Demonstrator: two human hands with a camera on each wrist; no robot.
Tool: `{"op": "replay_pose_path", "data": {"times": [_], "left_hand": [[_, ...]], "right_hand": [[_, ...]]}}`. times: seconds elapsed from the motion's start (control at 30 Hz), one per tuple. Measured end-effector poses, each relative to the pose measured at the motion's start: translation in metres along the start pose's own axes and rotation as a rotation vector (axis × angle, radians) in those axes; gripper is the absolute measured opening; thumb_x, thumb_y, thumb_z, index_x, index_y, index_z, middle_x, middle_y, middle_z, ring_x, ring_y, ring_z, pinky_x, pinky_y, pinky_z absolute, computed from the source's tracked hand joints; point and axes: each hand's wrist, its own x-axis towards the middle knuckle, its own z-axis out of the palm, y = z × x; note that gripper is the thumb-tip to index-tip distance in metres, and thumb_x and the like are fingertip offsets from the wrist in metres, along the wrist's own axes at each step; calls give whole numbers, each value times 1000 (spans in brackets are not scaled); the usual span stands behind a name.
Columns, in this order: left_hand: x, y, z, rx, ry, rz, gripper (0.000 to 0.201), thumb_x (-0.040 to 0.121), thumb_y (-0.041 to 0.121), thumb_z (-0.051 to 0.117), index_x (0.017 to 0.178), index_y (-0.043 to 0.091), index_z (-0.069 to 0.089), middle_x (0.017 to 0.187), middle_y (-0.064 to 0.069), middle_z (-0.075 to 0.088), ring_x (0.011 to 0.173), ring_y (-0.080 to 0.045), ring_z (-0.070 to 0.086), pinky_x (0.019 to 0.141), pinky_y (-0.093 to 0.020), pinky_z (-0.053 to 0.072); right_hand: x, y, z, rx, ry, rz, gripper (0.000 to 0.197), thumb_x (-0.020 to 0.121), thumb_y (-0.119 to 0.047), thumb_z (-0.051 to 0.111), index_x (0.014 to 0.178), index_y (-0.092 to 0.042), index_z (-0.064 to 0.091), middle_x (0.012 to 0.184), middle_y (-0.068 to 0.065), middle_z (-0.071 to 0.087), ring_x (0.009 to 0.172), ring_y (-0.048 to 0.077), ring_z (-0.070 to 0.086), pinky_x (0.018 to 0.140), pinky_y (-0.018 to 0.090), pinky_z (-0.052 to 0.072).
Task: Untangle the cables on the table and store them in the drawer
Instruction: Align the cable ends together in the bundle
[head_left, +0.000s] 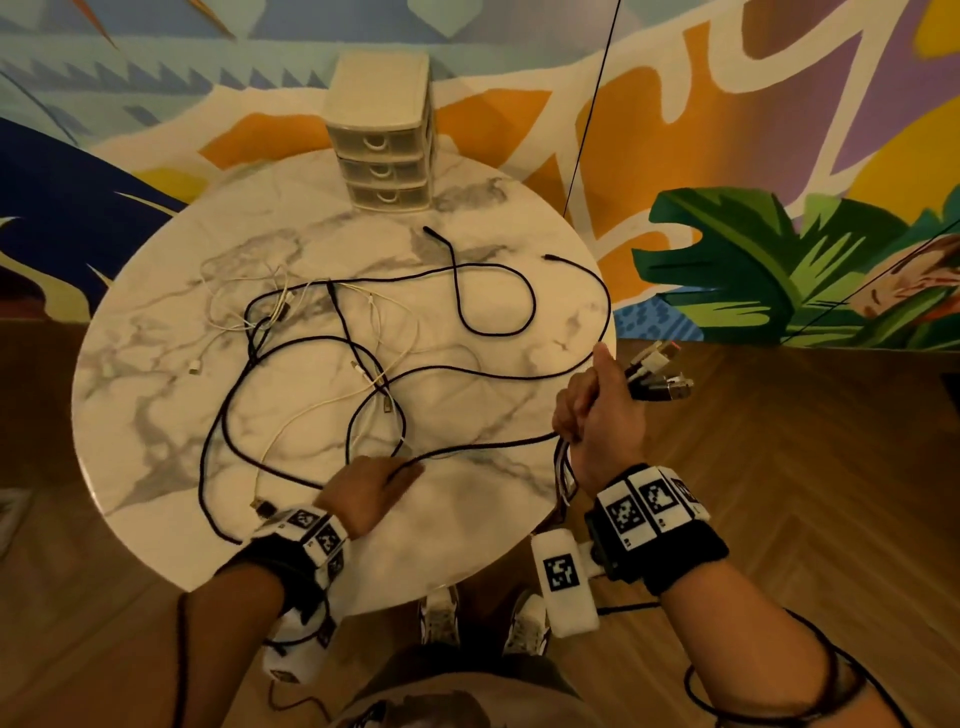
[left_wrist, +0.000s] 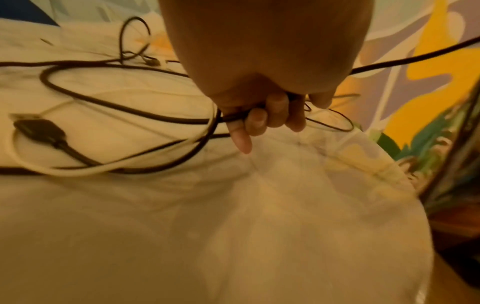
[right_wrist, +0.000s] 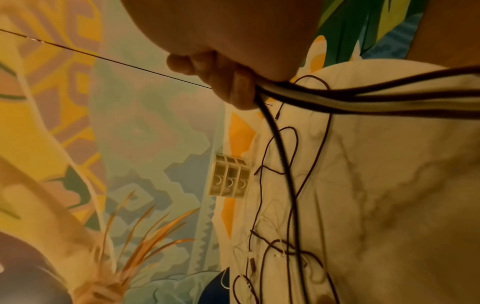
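Right hand (head_left: 597, 410) fists a bundle of cable ends (head_left: 657, 374) off the marble table's (head_left: 467, 525) edge — keeping sorted plugs together (likely) — while left hand (head_left: 371, 488) pinches a black cable (head_left: 467, 449) to draw it free.

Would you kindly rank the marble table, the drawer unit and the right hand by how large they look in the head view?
1. marble table, by far the largest.
2. drawer unit.
3. right hand, gripping a bundle of cables. It looks only a little smaller than the drawers and is nearer the camera, so this order is unsure.
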Motion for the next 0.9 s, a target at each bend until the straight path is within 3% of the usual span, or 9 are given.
{"op": "replay_pose_path", "data": {"times": [0.13, 0.23, 0.3, 0.43, 0.57, 0.6, 0.73, 0.8, 0.9], "left_hand": [[6, 16, -37, -38, 360, -83, 34, 98, 37, 41, 84, 15, 63, 80, -14, 66, 82, -33, 62, 66, -33, 40], [0, 72, -59, 166, 543, -82, 34, 97, 33, 39, 94, 10, 62, 93, -20, 66, 91, -39, 60, 72, -39, 43], [-10, 111, -58, 349, 505, -7, 30, 95, 35, 37, 91, 14, 58, 89, -14, 66, 86, -36, 61, 66, -35, 40], [-29, 148, -44, 520, 462, 158, 22, 98, 34, 33, 95, 18, 48, 86, -2, 64, 76, -24, 60, 61, -32, 33], [-38, 158, -26, 471, 421, 264, 31, 99, 28, 30, 124, 17, 43, 94, -2, 64, 82, -21, 60, 68, -32, 41], [-38, 157, -20, 451, 414, 288, 33, 99, 28, 30, 128, 16, 41, 95, -3, 64, 82, -21, 60, 67, -32, 40], [-31, 130, 3, 201, 387, 267, 25, 98, 32, 34, 98, 15, 53, 80, -6, 58, 72, -24, 53, 60, -34, 36], [-30, 97, 18, 113, 367, 204, 31, 95, 35, 34, 90, 14, 57, 77, -9, 58, 72, -28, 53, 64, -38, 41], [-27, 38, 25, 107, 400, 14, 46, 89, 42, 29, 98, 13, 64, 86, -14, 64, 83, -34, 59, 73, -39, 44]], "right_hand": [[-9, 1, -4, -30, -250, 42, 56, 92, -21, 24, 59, 1, 64, 36, 4, 26, 37, 18, 24, 44, 24, 31], [-17, 0, -1, -150, -434, 78, 55, 88, -19, 22, 61, 5, 64, 35, 3, 25, 37, 17, 21, 43, 22, 23], [-26, 3, 6, -346, -501, 86, 56, 95, -21, 24, 60, 4, 60, 35, 3, 27, 35, 15, 19, 43, 22, 17], [-36, 10, 12, -622, -305, 136, 59, 96, -52, 37, 49, -18, 48, 41, -4, 35, 38, 9, 30, 45, 22, 25], [-36, 12, 5, -547, -284, 120, 48, 87, -55, 52, 82, -10, 70, 79, 28, 64, 70, 47, 55, 68, 42, 47], [-36, 10, 3, -512, -288, 122, 46, 89, -49, 51, 92, -8, 72, 86, 30, 65, 76, 47, 58, 72, 45, 51], [-28, 13, -4, -508, -214, 5, 41, 99, -34, 38, 94, -19, 76, 50, 2, 43, 46, 9, 36, 47, 21, 32], [-25, 13, -9, -517, -198, -80, 44, 97, -37, 35, 98, -19, 75, 43, -8, 35, 39, 5, 26, 44, 21, 24], [-25, 4, -15, -354, -146, -69, 49, 100, -43, 33, 100, -16, 74, 44, 0, 25, 40, 11, 18, 42, 24, 17]]}}
